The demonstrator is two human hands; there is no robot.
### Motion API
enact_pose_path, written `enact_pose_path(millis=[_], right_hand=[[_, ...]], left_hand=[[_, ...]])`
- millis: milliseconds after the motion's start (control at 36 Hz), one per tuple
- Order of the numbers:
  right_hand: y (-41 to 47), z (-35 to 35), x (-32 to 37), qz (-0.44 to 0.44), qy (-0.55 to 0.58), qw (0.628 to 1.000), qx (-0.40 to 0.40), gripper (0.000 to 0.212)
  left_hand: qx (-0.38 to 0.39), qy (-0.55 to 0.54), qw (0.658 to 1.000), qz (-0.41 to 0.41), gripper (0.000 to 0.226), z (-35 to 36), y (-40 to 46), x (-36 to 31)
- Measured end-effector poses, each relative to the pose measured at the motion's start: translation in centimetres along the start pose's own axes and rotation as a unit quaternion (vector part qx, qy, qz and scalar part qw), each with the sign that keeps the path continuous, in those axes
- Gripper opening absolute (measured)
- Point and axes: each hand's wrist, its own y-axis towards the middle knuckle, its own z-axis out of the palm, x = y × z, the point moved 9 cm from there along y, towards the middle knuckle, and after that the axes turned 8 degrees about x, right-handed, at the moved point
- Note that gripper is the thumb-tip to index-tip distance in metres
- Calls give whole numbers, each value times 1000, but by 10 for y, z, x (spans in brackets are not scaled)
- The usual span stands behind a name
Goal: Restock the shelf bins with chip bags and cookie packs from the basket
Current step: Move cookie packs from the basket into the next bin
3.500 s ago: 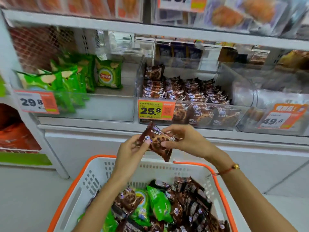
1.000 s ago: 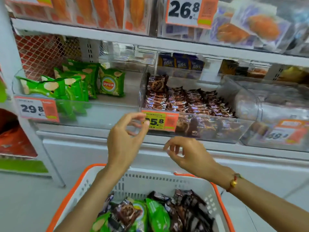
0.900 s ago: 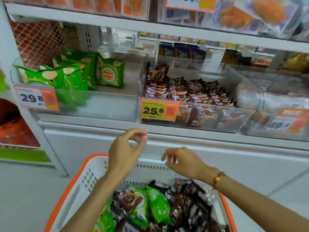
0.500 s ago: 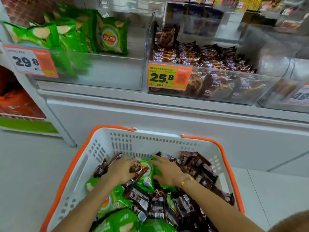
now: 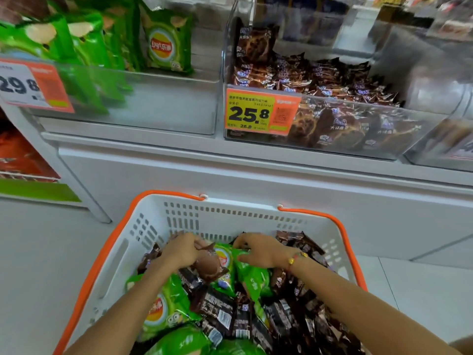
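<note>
Both hands are down in the white basket [image 5: 184,213] with orange handles, which holds green chip bags and brown cookie packs. My left hand [image 5: 180,249] grips a brown cookie pack [image 5: 208,265] at the basket's far side. My right hand [image 5: 261,249] hovers with spread, curled fingers over a green chip bag [image 5: 252,272]; I cannot tell whether it holds it. Above, the left clear bin [image 5: 153,106] holds green chip bags [image 5: 166,44] and the middle bin [image 5: 384,134] holds brown cookie packs [image 5: 307,78].
A yellow-orange price tag 25.8 [image 5: 261,111] hangs on the cookie bin, a 29.8 tag [image 5: 30,85] on the chip bin. Another clear bin [image 5: 445,147] stands at right. A white shelf base [image 5: 256,172] rises behind the basket. Red packs [image 5: 18,155] sit low left.
Both hands dropped empty from in front of the shelf into the basket. My left hand has closed on a brown cookie pack. The view tilted down and closer to the basket.
</note>
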Motion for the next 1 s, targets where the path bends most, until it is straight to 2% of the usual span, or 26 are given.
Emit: enact_pose_path(millis=[56, 167, 306, 444, 528, 611, 722, 778, 861, 917, 1000], right_hand=[[-5, -16, 1, 5, 35, 999, -30, 44], [-19, -44, 13, -4, 111, 993, -31, 57], [-43, -97, 32, -37, 93, 991, -94, 39], [-83, -146, 50, -79, 42, 989, -122, 25], [-112, -174, 62, -97, 30, 984, -149, 25], [-142, -203, 73, -114, 47, 973, -194, 32], [-175, -243, 89, -156, 114, 946, -261, 29], [-185, -259, 94, -167, 150, 935, -274, 24], [-192, -284, 92, -163, 183, 920, -305, 20], [-191, -301, 84, -146, 213, 912, -319, 19], [-181, -327, 69, -119, 240, 901, -342, 19]], left_hand=[[12, -44, 999, 26, 23, -13, -2, -11], [8, -123, 990, 76, 29, -49, -18, -45], [-2, -183, 971, 153, 20, -85, -53, -91], [-25, -230, 951, 205, 44, -112, -83, -123], [-80, -256, 933, 241, 38, -130, -99, -140], [-171, -336, 881, 287, 9, -154, -119, -158], [-256, -384, 823, 332, 10, -181, -143, -176], [-284, -379, 806, 356, 14, -195, -154, -186], [-361, -327, 784, 385, 5, -221, -168, -197], [-406, -297, 771, 391, 7, -239, -172, -200], [-443, -257, 768, 384, 15, -263, -166, -203]])
